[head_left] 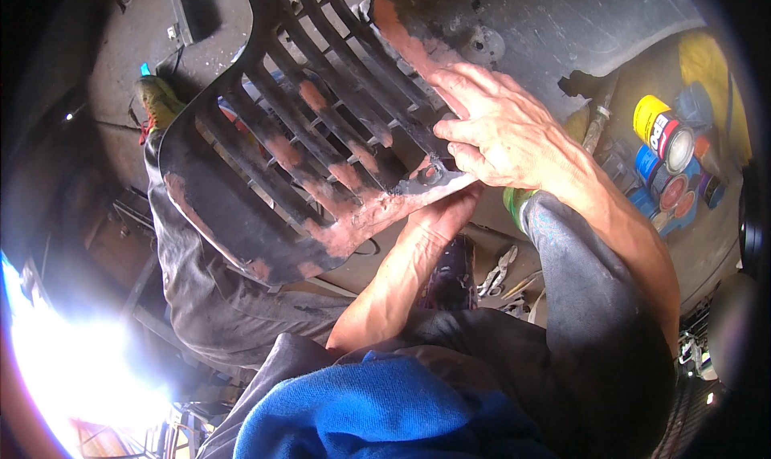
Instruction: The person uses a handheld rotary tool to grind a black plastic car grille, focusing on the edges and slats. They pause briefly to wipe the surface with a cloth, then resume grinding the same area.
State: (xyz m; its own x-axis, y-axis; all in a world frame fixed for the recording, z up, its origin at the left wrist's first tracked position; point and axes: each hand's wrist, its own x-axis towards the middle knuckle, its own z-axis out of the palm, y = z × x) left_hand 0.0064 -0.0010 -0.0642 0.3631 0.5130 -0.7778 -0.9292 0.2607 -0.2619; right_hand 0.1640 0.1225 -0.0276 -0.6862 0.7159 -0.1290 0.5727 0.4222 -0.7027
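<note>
A large slatted vehicle grille (281, 138), black with worn patches of red primer, lies tilted across my lap. My right hand (498, 130) rests flat on its right part, fingers spread over the slats and the lower corner near a bolt hole. My left hand (442, 218) reaches up from below and grips the grille's lower edge from underneath; its fingers are hidden behind the metal.
A grey vehicle fender (578, 25) curves at the upper right. Several spray and paint cans (666, 154) stand at the right. Pliers (498, 274) lie on the floor by my knee. A blue cloth (377, 411) covers my lap. A shoe (157, 102) shows at left.
</note>
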